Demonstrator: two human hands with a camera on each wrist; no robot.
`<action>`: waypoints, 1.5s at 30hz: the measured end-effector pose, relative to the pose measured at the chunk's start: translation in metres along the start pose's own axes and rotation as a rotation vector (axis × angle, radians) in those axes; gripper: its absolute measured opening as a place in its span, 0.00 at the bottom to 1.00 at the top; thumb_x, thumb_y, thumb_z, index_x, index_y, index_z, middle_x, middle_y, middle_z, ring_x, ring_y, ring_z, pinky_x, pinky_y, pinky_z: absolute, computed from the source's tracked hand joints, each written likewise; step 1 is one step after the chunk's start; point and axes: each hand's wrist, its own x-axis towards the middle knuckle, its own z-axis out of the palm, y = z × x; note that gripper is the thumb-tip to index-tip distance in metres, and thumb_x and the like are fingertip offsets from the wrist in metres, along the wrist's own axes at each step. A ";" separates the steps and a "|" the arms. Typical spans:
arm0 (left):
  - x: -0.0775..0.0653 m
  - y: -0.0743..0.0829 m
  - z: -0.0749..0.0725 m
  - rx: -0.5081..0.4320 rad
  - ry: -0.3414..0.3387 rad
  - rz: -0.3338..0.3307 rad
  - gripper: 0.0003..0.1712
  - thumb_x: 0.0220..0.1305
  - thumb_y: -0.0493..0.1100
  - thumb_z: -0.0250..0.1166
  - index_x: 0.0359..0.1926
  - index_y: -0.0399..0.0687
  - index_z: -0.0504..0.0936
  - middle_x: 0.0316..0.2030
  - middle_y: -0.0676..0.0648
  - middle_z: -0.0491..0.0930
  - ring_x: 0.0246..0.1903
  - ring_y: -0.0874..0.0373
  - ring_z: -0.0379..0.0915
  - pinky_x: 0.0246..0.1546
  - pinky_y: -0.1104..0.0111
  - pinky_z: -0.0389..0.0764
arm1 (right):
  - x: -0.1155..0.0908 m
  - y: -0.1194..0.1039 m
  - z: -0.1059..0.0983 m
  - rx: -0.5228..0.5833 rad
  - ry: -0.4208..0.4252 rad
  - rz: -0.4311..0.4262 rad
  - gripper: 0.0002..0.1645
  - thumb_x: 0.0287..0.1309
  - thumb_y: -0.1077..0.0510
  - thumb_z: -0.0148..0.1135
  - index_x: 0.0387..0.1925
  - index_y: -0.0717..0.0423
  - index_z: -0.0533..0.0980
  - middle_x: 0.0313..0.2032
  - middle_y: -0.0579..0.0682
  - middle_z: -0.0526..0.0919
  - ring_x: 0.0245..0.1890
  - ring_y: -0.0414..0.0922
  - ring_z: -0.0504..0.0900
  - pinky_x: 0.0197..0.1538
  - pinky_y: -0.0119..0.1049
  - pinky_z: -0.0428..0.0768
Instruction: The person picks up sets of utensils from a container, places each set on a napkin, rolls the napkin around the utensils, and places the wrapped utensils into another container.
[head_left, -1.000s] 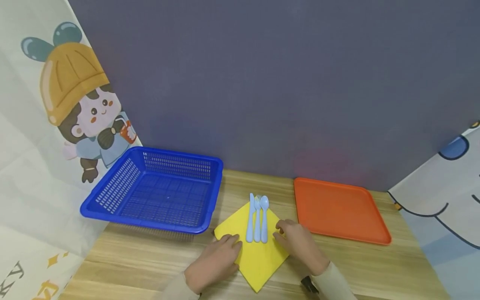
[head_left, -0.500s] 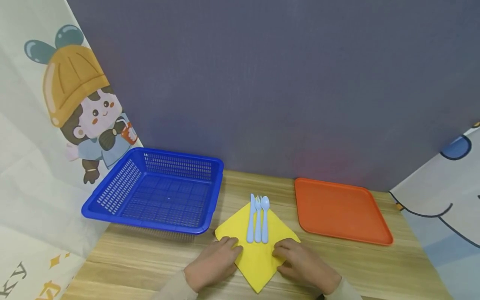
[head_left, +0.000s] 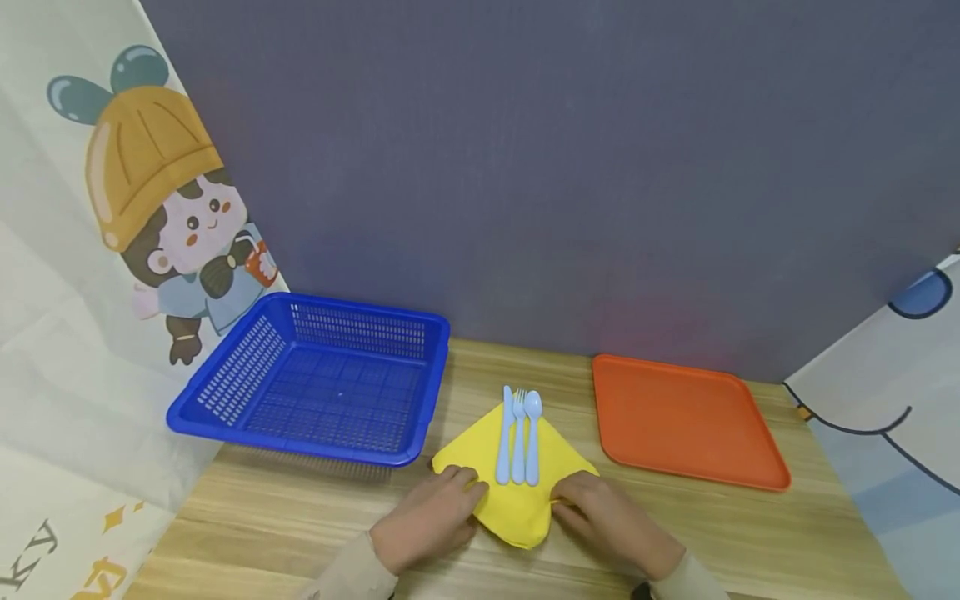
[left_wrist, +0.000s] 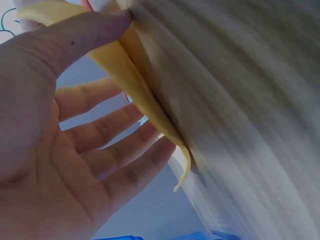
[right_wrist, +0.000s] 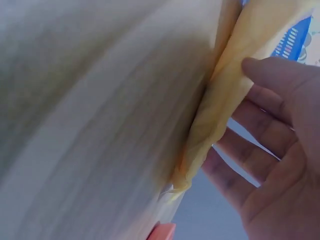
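Observation:
A yellow napkin (head_left: 517,508) lies cornerwise on the table, its near corner curled and drawn up. On it, side by side, rest a light blue plastic knife (head_left: 504,442), fork (head_left: 518,442) and spoon (head_left: 532,442). My left hand (head_left: 435,512) holds the near left edge, thumb below and fingers above the napkin (left_wrist: 145,97). At the near right edge my right hand (head_left: 611,521) pinches the napkin. The right wrist view shows that thumb (right_wrist: 272,72) against the underside of the rumpled edge, with the fingers behind it.
A blue plastic basket (head_left: 420,417) with slotted sides stands at the left. An orange-red tray (head_left: 690,425) lies at the right. Behind the wooden table (head_left: 247,517) rises a grey-blue partition (head_left: 525,167). A cartoon-printed sheet (head_left: 45,333) hangs at the left.
My right hand has shifted from the right corner toward the near right edge and taken hold there. The near corner has moved upward, away from me. My left hand has barely moved.

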 end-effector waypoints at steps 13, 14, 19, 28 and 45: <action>0.019 -0.015 0.002 -0.007 0.013 -0.066 0.08 0.59 0.36 0.68 0.26 0.50 0.78 0.22 0.55 0.75 0.21 0.64 0.70 0.19 0.75 0.73 | -0.006 0.015 -0.002 0.066 -0.031 0.002 0.23 0.55 0.42 0.74 0.49 0.46 0.81 0.46 0.34 0.80 0.46 0.35 0.77 0.47 0.37 0.82; 0.020 -0.016 0.002 -0.015 0.020 -0.074 0.09 0.59 0.36 0.68 0.25 0.50 0.78 0.21 0.55 0.75 0.20 0.64 0.71 0.18 0.74 0.74 | -0.006 0.017 -0.002 0.068 -0.030 0.008 0.22 0.55 0.43 0.74 0.49 0.46 0.81 0.46 0.34 0.80 0.46 0.35 0.77 0.47 0.37 0.82; 0.023 -0.019 0.005 -0.022 0.036 -0.120 0.08 0.59 0.32 0.66 0.27 0.46 0.77 0.21 0.52 0.74 0.19 0.61 0.72 0.18 0.73 0.75 | 0.001 0.025 -0.002 0.099 0.017 0.073 0.03 0.64 0.55 0.68 0.39 0.46 0.82 0.35 0.34 0.80 0.35 0.32 0.77 0.37 0.34 0.81; 0.036 -0.022 0.016 -0.010 0.062 -0.220 0.08 0.55 0.27 0.63 0.26 0.41 0.75 0.19 0.49 0.73 0.19 0.57 0.72 0.17 0.68 0.72 | 0.017 0.036 -0.005 0.214 -0.037 0.209 0.19 0.68 0.56 0.63 0.22 0.43 0.68 0.17 0.32 0.59 0.17 0.28 0.58 0.20 0.25 0.62; 0.049 -0.019 0.023 0.081 0.069 -0.361 0.07 0.48 0.26 0.66 0.29 0.36 0.77 0.20 0.43 0.72 0.18 0.52 0.72 0.17 0.65 0.74 | 0.032 0.038 -0.008 0.185 -0.135 0.281 0.16 0.66 0.59 0.65 0.23 0.47 0.71 0.17 0.35 0.66 0.18 0.31 0.61 0.21 0.27 0.65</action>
